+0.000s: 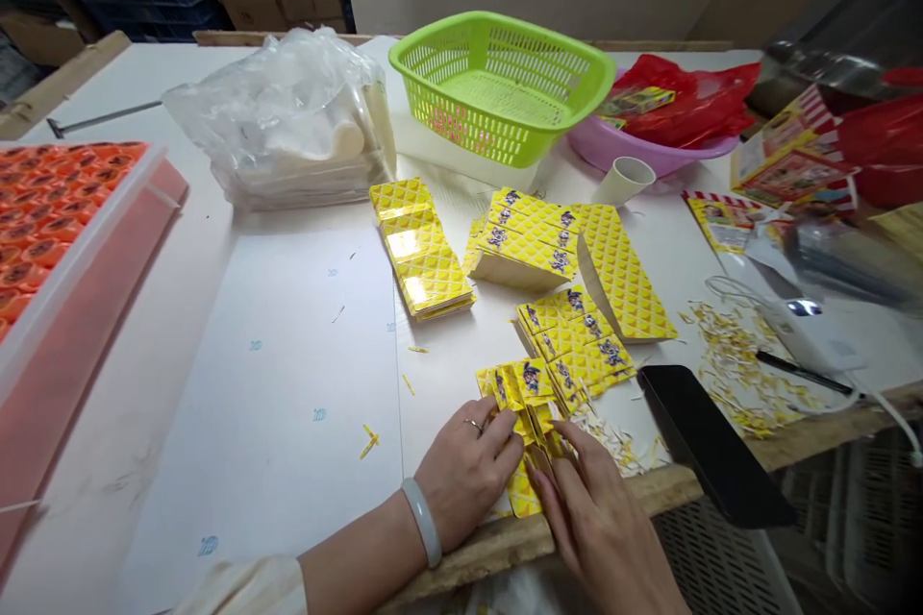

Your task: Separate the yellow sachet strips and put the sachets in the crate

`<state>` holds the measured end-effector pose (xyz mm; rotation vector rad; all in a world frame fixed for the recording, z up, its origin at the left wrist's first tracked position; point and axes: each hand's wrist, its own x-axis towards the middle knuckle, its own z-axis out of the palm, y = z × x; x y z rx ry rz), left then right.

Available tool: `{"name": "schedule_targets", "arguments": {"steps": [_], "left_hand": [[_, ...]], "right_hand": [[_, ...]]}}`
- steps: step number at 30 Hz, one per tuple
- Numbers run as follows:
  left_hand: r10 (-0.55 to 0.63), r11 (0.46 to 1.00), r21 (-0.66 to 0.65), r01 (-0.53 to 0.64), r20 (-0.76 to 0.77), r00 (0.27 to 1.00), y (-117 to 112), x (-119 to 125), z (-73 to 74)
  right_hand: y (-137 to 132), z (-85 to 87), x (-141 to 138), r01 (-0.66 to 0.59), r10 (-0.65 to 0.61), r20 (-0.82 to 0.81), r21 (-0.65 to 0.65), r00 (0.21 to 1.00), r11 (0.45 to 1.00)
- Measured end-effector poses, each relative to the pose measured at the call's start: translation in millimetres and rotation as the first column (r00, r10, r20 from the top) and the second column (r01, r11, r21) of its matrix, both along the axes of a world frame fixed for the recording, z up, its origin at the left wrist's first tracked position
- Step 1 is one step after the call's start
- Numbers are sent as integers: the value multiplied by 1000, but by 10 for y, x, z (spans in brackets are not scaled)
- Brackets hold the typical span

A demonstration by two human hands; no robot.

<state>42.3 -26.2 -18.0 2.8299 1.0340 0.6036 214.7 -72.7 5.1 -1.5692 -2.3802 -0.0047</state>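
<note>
Fan of yellow packets (520,386) lies at the near edge of the table (288,356), just left of the black phone (710,442). Its overlapped row runs roughly from the table edge away from the person. Left hand (467,473) sits on the fan's left side, fingers curled down and clamped onto the packets. Right hand (598,524) comes in from the phone side with its fingers stretched flat, tips meeting the packets near the left fingertips. The thumb is hidden, so I cannot tell whether it pinches one. Both hands touch the fan, and the left covers more of it. Beyond the phone and to its left is a second spread of printed packets (577,341), nearly touching the fan. Farther off the same way are a taller stack (530,240) and a glossy stack (422,250). Right of the phone lie paper scraps (735,365) and a pen (800,372). Far beyond the phone stands a green basket (501,82). Well to its left is an orange tray (64,211). Nothing stands between the hands and the fan.
</note>
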Motion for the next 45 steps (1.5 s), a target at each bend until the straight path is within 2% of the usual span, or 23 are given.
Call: {"name": "schedule_targets", "arguments": {"steps": [6, 11, 15, 18, 25, 30, 33, 37, 39, 42, 45], "left_hand": [[-31, 999, 30, 30, 36, 999, -2, -4, 22], [-54, 996, -74, 59, 61, 997, 10, -9, 14], [-10, 981, -189, 32, 114, 993, 13, 1, 9], [39, 964, -267, 11, 180, 983, 19, 13, 9], [5, 958, -284, 37, 146, 989, 28, -22, 25], [-20, 958, -284, 41, 77, 997, 30, -31, 28], [-31, 951, -303, 55, 81, 996, 45, -50, 64], [-52, 900, -413, 142, 223, 973, 65, -92, 153], [-36, 884, -439, 161, 278, 960, 62, -90, 176], [-10, 905, -415, 94, 200, 980, 42, -57, 155], [-18, 940, -336, 54, 109, 994, 28, -31, 104]], "right_hand": [[-25, -32, 95, -57, 61, 41, -88, 997, 995], [-64, -41, 111, -20, 21, 3, -182, 1000, 983], [-50, -49, 62, 65, -76, -66, -158, 995, 985], [-27, -58, 0, 109, -117, -47, -139, 992, 984], [14, -23, -72, 137, -135, 23, -132, 991, 982], [-18, 71, -5, 116, -127, -64, -143, 990, 983], [-33, 55, 26, 113, -129, -80, -173, 988, 978], [-11, 29, 67, 124, -149, -107, -207, 983, 970], [16, 54, 109, 83, -111, -119, -219, 987, 972], [66, 102, 204, 5, -40, -138, -241, 990, 971], [129, 119, 307, -13, -2, -112, -140, 994, 990]]}}
